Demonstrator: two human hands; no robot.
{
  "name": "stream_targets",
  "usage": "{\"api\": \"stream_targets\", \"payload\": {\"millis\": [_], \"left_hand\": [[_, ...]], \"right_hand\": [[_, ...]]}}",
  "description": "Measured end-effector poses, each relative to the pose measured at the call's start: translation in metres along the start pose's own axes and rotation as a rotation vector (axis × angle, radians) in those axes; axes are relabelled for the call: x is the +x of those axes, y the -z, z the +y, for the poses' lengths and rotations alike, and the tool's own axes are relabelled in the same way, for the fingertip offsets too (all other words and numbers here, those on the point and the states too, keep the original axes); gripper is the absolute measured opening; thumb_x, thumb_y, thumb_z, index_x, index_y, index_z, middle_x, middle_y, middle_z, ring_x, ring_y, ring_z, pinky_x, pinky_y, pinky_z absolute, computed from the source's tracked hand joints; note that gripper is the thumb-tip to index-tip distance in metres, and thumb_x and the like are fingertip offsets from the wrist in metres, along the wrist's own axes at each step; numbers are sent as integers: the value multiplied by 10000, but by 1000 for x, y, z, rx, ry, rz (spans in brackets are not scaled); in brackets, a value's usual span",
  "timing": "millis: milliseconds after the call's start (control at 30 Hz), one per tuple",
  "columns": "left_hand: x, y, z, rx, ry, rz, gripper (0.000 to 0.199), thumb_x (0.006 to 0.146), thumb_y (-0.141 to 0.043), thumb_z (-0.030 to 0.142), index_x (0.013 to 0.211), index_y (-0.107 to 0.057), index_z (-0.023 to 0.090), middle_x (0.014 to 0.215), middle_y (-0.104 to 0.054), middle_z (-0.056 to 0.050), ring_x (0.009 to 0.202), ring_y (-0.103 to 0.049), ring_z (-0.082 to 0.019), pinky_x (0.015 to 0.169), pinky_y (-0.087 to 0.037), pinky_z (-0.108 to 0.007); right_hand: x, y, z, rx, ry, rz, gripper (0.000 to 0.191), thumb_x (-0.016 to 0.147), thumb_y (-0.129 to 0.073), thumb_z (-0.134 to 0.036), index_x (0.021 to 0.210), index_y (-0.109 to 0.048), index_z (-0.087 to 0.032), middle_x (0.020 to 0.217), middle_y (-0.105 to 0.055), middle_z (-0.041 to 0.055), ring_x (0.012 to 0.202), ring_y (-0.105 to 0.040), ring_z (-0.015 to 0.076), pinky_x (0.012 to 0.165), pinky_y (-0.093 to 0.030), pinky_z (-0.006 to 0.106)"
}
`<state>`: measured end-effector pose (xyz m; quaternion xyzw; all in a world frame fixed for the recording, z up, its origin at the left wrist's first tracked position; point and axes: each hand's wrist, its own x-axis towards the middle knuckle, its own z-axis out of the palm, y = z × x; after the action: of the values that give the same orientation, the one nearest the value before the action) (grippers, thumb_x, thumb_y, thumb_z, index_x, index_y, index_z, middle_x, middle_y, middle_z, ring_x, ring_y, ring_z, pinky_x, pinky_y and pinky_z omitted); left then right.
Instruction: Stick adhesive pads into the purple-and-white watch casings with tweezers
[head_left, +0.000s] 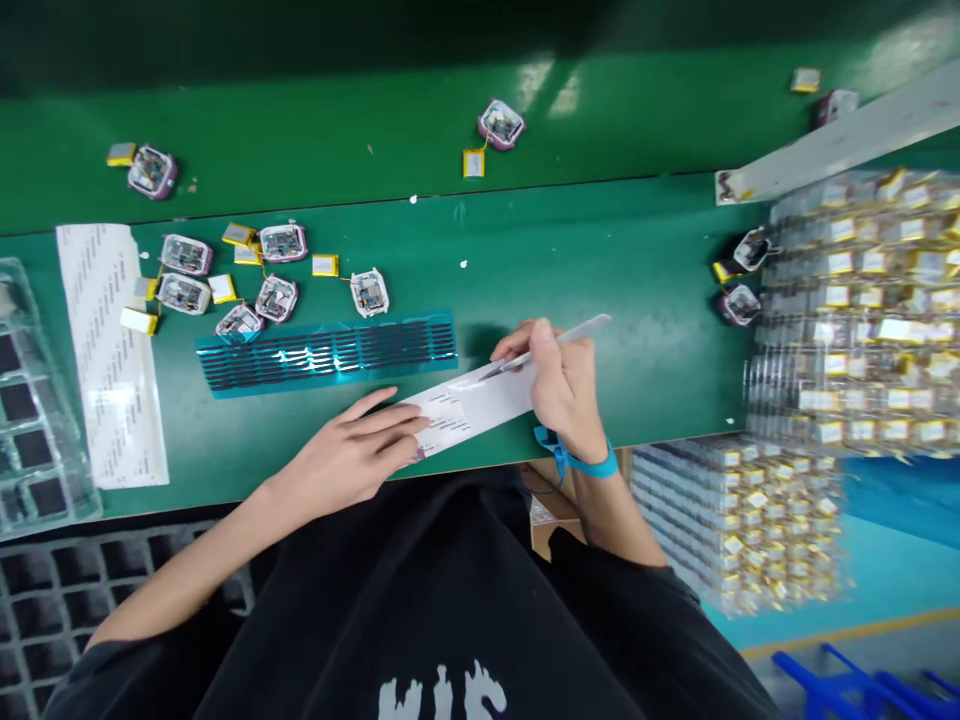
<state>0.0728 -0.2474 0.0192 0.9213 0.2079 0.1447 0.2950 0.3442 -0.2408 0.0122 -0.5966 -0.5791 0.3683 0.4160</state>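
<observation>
The right hand pinches tweezers, tips at the white strip; the left hand, fingers slightly spread, touches its left end.

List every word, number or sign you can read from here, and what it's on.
None reads with certainty.
Narrow white strip under the left hand's fingertips: small dark print, too small to read.
Wide white sheet at far left: repeated rows of print, too small.
Black shirt: large white lettering, stylised and cut off by the picture's bottom edge.
</observation>
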Motion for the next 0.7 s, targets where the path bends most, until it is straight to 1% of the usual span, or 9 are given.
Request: {"api": "stream_targets", "payload": {"millis": [67,133,200,233,300,400,467,533,700], "left_hand": [[-4,9,-6,8,-4,-24,164,1004,-572,139,1075,-710,194,1237,-778,-71,1224,-710,-226,1238,-433,-494],[-5,19,-12,41,-11,-37,162,1016,-559,157,1068,-709,189,1225,-782,-77,1207,-720,-227,1241,-426,-488],[-4,25,-12,87,-3,-12,143,1012,-566,162,1031,-707,175,1231,-778,-97,1204,-722,-250,1225,-440,-505],[-2,25,-10,104,10,24,124,1003,-580,163,1015,-703,172,1237,-775,-104,1206,-719,-267,1206,-456,-520],[1,18,-3,109,56,134,82,978,-615,155,998,-691,179,1234,-777,-101,1208,-715,-294,1158,-494,-542],[4,-3,8,61,159,267,88,956,-637,141,1018,-664,197,1232,-777,-96,1213,-708,-299,1112,-523,-543],[5,-16,12,27,219,291,103,958,-624,128,1029,-647,200,1254,-767,-106,1239,-693,-296,1104,-528,-532],[5,-25,11,5,243,300,107,962,-614,121,1033,-636,197,1265,-761,-114,1261,-681,-299,1100,-530,-525],[2,-30,3,-57,234,317,119,957,-626,118,1053,-641,186,1269,-759,-120,1278,-672,-289,1122,-510,-511]], "right_hand": [[-6,2,4,41,-71,-90,548,1074,-422,-540,793,-753,-205,684,-726,26,604,-675,149,605,-555,292],[-11,4,4,106,-91,-182,444,1054,-506,-500,886,-782,-195,764,-781,39,662,-731,160,638,-593,280],[-15,4,3,117,-72,-223,347,1035,-568,-447,950,-793,-197,835,-805,44,723,-764,171,683,-617,278],[-17,4,2,98,-60,-219,318,1032,-579,-425,966,-796,-201,847,-809,41,738,-773,175,693,-622,279],[-19,2,0,46,-36,-190,295,1036,-573,-395,985,-800,-213,849,-811,33,745,-781,180,689,-623,279],[-19,-2,-1,23,5,-189,277,1041,-563,-342,971,-803,-224,892,-819,27,768,-785,175,693,-617,268],[-19,-6,1,38,21,-218,270,1038,-563,-305,949,-803,-219,923,-822,28,810,-788,171,732,-619,265],[-19,-9,3,37,25,-224,254,1029,-573,-281,946,-802,-211,930,-822,30,832,-788,171,752,-618,266],[-20,-13,9,19,19,-208,243,1026,-581,-295,979,-805,-213,906,-819,31,777,-777,169,720,-613,280]]}}
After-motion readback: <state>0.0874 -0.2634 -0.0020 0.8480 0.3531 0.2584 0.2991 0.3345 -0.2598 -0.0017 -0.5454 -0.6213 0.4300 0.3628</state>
